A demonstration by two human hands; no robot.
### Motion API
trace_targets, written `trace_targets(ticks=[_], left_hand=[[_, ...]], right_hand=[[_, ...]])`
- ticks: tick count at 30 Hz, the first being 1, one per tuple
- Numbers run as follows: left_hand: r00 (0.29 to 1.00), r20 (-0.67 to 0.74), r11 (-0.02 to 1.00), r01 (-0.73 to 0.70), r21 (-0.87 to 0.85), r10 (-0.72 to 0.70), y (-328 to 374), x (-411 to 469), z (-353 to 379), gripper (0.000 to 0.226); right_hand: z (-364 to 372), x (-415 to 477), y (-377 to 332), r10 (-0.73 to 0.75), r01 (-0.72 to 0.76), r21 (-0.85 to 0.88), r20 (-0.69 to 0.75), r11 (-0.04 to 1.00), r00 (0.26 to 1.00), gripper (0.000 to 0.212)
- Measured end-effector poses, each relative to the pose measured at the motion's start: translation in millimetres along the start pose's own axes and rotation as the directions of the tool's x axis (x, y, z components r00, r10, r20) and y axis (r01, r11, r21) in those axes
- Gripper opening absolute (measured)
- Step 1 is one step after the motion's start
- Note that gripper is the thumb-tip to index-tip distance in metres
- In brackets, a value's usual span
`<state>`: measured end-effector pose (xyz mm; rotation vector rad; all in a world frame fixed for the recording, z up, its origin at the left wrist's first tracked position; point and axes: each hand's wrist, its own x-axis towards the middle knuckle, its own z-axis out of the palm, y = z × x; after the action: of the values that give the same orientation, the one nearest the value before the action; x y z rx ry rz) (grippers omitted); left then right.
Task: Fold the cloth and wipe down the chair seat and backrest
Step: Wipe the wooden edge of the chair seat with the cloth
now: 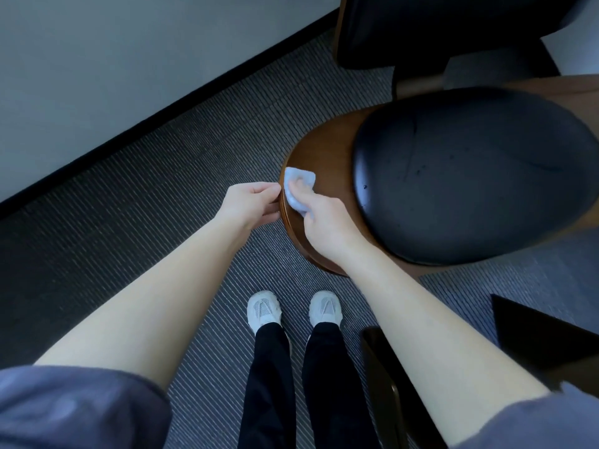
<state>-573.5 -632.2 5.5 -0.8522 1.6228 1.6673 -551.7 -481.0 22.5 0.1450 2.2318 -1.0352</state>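
Observation:
A chair with a curved brown wooden shell (pixel 327 147) and a black padded cushion (pixel 470 176) stands at the right. My right hand (pixel 321 218) presses a small folded white cloth (pixel 299 186) onto the wooden rim at the shell's left edge. My left hand (pixel 251 204) is just left of it, fingers curled around the outer edge of the wood beside the cloth. The black cushion carries small specks.
Striped grey carpet (pixel 194 163) covers the floor. A pale wall with a black baseboard (pixel 162 108) runs along the left. Another dark chair (pixel 421 30) stands at the top right. Dark furniture edges (pixel 534 332) sit at the lower right. My white shoes (pixel 262 307) stand below.

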Motion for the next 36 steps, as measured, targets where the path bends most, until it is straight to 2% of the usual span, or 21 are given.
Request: trace_targets(ticks=[3,5,7,12,14,18,23,27,31,36], left_hand=[[1.0,-0.002,0.999,-0.009,-0.031,0.009,3.6,5.1,2.4,0.018],[1.0,0.001,0.998,0.004,-0.064,-0.004,4.7,5.9,5.3,0.02],[1.0,-0.01,0.997,0.017,-0.076,-0.017,5.5,7.1,8.2,0.021],[0.996,-0.061,0.995,0.062,-0.082,-0.067,3.3,9.3,10.2,0.024],[0.992,-0.087,0.994,0.079,-0.081,-0.087,1.8,9.8,11.5,0.023],[0.992,-0.11,0.994,0.051,-0.095,-0.061,4.7,6.3,16.9,0.019],[0.987,-0.157,0.998,0.032,-0.051,-0.04,13.0,14.2,23.5,0.016],[0.987,-0.153,0.999,0.049,-0.018,-0.052,21.2,29.0,25.7,0.02],[0.986,-0.165,0.999,0.042,0.03,-0.037,29.4,48.0,26.4,0.018],[0.993,-0.114,0.99,0.009,0.141,0.008,36.0,68.9,26.8,0.024]], right_hand=[[7.4,-9.1,10.0,-0.089,0.091,-0.032,0.051,0.995,0.995,0.064],[7.1,2.9,12.7,-0.127,0.127,0.004,0.03,0.992,0.991,0.066],[3.5,16.8,10.2,-0.132,0.132,0.047,0.007,0.99,0.991,0.066],[10.9,-29.3,14.4,-0.139,0.131,0.081,0.098,0.988,0.985,0.07],[7.6,-21.1,14.9,-0.162,0.156,0.075,0.09,0.985,0.983,0.07],[-1.0,21.1,7.3,-0.136,0.134,0.053,0.032,0.99,0.99,0.067],[-1.8,12.5,17.8,-0.183,0.179,0.045,0.083,0.983,0.98,0.069],[-12.4,56.5,14.3,-0.103,0.103,-0.003,0.019,0.995,0.995,0.067],[-9.1,54.8,15.8,-0.094,0.094,0.006,0.034,0.996,0.995,0.066],[-17.4,103.5,24.8,-0.018,0.013,-0.067,-0.08,0.998,0.997,0.068]])
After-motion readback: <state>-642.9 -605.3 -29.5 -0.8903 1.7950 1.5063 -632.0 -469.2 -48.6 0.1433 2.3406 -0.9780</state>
